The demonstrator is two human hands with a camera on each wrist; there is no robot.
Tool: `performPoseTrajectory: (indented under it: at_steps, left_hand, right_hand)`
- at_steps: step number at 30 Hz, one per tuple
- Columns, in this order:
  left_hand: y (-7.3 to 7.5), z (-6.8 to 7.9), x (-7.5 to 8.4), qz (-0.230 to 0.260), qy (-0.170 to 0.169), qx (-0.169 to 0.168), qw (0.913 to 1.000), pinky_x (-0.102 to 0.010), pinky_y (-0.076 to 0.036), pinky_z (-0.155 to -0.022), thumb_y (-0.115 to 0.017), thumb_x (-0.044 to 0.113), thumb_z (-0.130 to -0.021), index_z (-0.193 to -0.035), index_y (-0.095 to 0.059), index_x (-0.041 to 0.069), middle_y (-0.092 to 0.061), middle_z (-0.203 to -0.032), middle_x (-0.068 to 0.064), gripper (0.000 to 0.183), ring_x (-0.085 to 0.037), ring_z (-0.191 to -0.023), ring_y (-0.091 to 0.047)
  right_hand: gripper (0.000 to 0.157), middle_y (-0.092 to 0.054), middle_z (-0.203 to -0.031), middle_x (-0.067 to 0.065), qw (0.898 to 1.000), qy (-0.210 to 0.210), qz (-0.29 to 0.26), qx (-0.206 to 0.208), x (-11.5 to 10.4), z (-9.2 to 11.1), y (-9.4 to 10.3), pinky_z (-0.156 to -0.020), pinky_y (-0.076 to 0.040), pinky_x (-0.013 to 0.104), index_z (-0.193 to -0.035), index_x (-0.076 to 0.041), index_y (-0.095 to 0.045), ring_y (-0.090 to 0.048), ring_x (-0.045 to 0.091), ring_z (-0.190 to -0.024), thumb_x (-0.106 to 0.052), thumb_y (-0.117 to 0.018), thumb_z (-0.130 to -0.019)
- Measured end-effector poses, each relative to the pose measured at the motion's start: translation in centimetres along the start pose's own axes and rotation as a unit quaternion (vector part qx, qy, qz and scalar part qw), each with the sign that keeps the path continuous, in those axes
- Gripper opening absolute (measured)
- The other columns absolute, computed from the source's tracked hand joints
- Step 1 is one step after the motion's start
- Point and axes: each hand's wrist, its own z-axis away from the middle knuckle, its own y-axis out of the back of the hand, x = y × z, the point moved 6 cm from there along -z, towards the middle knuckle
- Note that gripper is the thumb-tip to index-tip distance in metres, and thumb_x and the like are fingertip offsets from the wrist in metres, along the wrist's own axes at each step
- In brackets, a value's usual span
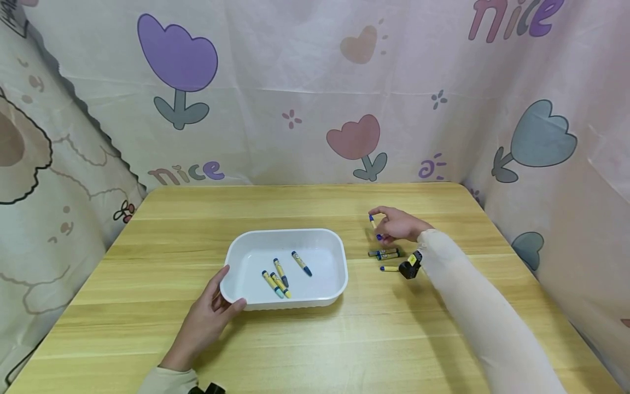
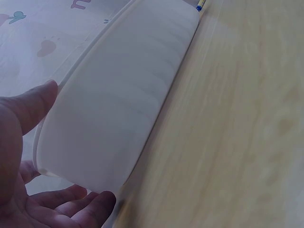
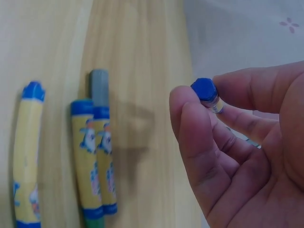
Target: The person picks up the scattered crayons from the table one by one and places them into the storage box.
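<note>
1. Left hand (image 1: 203, 323), lower left: grips tray (image 1: 320, 287), mid-frame, by its corner; steady bracing advisable.
2. Right hand (image 1: 400, 225), right of centre: pinches crayon (image 3: 204, 89).
3. Firm, light pinch best, clear of paired crayons (image 3: 84, 161) just below.

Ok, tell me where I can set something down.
The table is bare behind the tray, up to the curtain; in front of the tray, between left grip and right sleeve; and left of the left grip. The tray's right end is bare. It's crowded right of the tray: the right grip holds a crayon and three loose crayons lie nearby.
</note>
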Motion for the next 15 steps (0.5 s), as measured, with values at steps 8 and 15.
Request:
performPoseTrajectory:
  at_steps: [8,15]
  left_hand:
    - [0.1,0.0,-0.1,-0.004,0.0,0.0,1.0,-0.012,-0.043,-0.091,-0.069,0.021,-0.092,-0.156,-0.014,0.009,-0.022,-0.156,-0.023,0.086,-0.034,-0.133,-0.04]
    - [0.1,0.0,-0.1,-0.005,-0.002,-0.001,1.0,-0.013,-0.043,-0.091,-0.069,0.019,-0.092,-0.156,-0.013,0.009,-0.022,-0.156,-0.023,0.085,-0.033,-0.132,-0.04]
  right_hand:
    - [0.063,-0.06,-0.094,0.022,1.0,0.018,0.013,0.006,-1.7,-0.2,-0.4,-0.079,-0.057,0.047,-0.149,0.0,-0.025,-0.063,0.033,-0.08,-0.002,-0.053,-0.093]
    - [0.063,-0.06,-0.092,0.02,0.999,0.027,0.018,0.0,-2.7,-0.2,-0.9,-0.081,-0.056,0.049,-0.149,0.0,-0.025,-0.063,0.034,-0.083,-0.004,-0.055,-0.094]
